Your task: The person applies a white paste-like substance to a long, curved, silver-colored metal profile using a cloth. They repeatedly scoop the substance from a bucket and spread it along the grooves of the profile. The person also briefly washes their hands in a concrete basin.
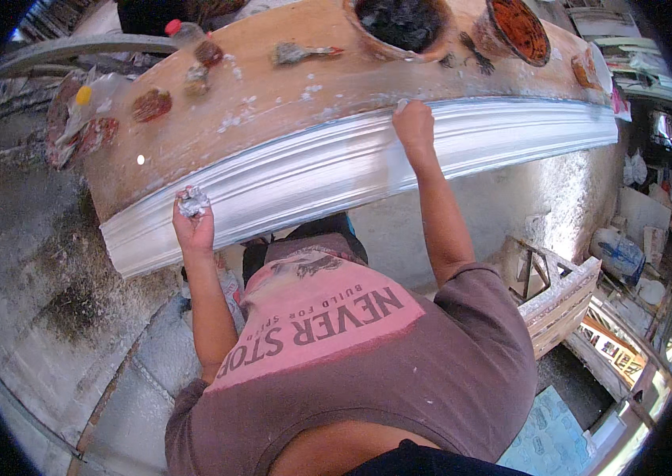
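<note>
A long white ridged moulding (296,170) lies along the near edge of the wooden table (272,103). My left hand (193,228), palm up at the moulding's left part, has its fingers curled around a greyish-white, crumpled-looking lump (192,202). What the lump is made of I cannot tell. Right of the middle, my right hand (414,131) is closed at the moulding's far edge. A small pale bit (402,104) shows at its fingertips, too little to name. Near that hand, a smooth whitish patch covers part of the ridges.
Across the table stand a bowl of dark stuff (399,24), a tilted orange-lined pot (517,32), a paintbrush (304,53) and a red-capped bottle (193,41). White flecks dot the wood. A wooden frame (562,305) and a large plastic bottle (618,254) are at right.
</note>
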A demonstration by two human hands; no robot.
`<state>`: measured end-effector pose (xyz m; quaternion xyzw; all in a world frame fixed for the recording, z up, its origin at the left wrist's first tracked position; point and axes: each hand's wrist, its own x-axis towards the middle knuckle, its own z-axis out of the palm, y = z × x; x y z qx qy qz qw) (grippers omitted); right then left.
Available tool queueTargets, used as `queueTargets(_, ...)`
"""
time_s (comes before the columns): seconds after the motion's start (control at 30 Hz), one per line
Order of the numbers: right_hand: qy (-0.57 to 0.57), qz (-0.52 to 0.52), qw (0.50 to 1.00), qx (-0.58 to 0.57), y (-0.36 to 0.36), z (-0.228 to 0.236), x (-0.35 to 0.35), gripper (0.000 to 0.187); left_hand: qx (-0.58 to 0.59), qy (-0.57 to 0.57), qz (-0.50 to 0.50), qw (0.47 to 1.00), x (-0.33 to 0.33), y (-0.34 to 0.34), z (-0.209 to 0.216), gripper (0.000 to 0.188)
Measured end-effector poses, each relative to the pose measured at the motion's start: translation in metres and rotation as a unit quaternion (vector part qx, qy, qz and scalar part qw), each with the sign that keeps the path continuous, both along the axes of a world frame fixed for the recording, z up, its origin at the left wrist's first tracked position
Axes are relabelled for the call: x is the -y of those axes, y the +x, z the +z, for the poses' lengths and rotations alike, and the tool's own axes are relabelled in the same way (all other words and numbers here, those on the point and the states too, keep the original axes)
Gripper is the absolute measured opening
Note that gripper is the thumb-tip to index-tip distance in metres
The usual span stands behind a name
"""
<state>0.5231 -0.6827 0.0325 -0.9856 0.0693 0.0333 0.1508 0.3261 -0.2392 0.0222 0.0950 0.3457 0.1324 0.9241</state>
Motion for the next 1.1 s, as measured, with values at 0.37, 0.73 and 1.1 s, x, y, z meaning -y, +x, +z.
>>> queueTargets(0.37,0.09,0.1,0.991,-0.011,-0.105,-0.018,-0.351,0.011,-0.063,0.106,0.115,0.986,-0.228,-0.111,-0.007,0.023)
queueTargets(0.73,0.159,0.246,0.953,-0.071,-0.189,-0.031,-0.642,0.017,-0.163,0.312,0.104,0.93,-0.435,-0.14,-0.064,0.027)
queueTargets(1.1,0.207,0.361,0.909,-0.015,-0.243,-0.022,-0.812,0.018,-0.124,0.181,0.006,0.976,-0.434,-0.12,-0.063,0.045)
